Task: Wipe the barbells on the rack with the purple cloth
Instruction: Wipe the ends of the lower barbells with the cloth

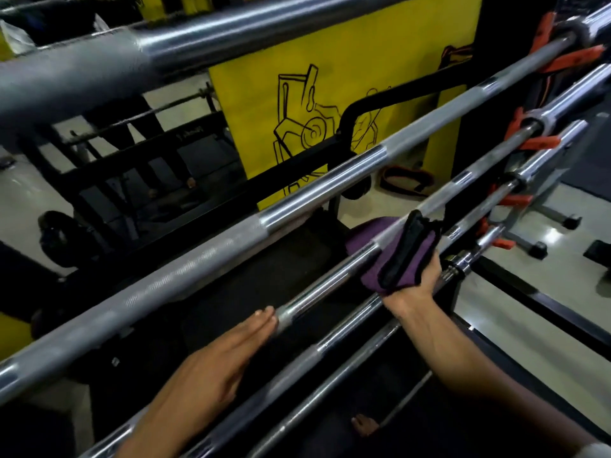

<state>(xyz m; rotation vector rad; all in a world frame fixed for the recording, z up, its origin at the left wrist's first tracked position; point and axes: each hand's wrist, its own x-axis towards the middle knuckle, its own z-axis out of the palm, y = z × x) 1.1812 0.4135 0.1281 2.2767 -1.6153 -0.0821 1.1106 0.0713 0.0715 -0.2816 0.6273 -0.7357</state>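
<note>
Purple cloth [401, 259] wrapping a chrome barbell [330, 282] on the rack.

The right hand [416, 282] is clenching the soft, napped cloth, crossed by a black strap [405, 249], around the smooth round bar; the left hand [211, 361] is lying flat, fingers straight, on the same bar. Knurled grey bars [185, 269] are running alongside, orange clips [532, 140] beyond.

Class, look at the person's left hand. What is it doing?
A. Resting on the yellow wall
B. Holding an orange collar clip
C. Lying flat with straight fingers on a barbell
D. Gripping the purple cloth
C: the left hand lies flat, fingers straight, along a barbell, while the right hand holds the purple cloth.
</note>
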